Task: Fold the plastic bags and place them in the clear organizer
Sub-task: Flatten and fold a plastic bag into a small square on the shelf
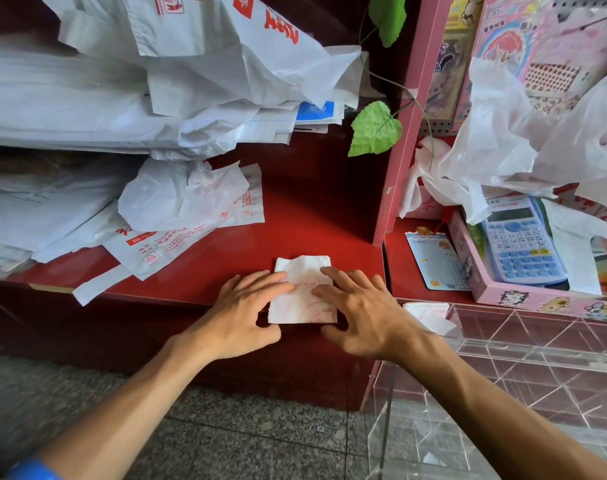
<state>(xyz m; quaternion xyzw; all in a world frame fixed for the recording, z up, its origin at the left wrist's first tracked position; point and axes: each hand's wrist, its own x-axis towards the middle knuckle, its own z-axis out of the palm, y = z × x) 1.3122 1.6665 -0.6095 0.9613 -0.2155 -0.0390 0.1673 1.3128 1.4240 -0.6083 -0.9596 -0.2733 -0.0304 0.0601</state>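
Thin white plastic, printed in faint red, is being pressed flat under both hands: the folded bag (304, 292) is lying near the front edge of the red counter (226, 258), already reduced to a small rectangle. The left hand (246, 311) is being laid over its left side with fingers straight and spread, and the right hand (359, 311) is being rested on its right side in the same flat, wide manner; nothing is being gripped. The folding step appears to be nearly finished, and the next move is judged to call for a pinch on the packet so that it stays shut while being carried right and down into the clear organizer (503, 344), where another folded bag (430, 315) is already lying in the near left compartment. Care is being demanded by the counter's front edge, just under the packet, and by the organizer's thin divider walls. Open counter is being left beyond the packet; the pile of loose bags (177, 202) is crowding the left, and a pink tray (482, 289) with a calculator (523, 244) is standing to the right.
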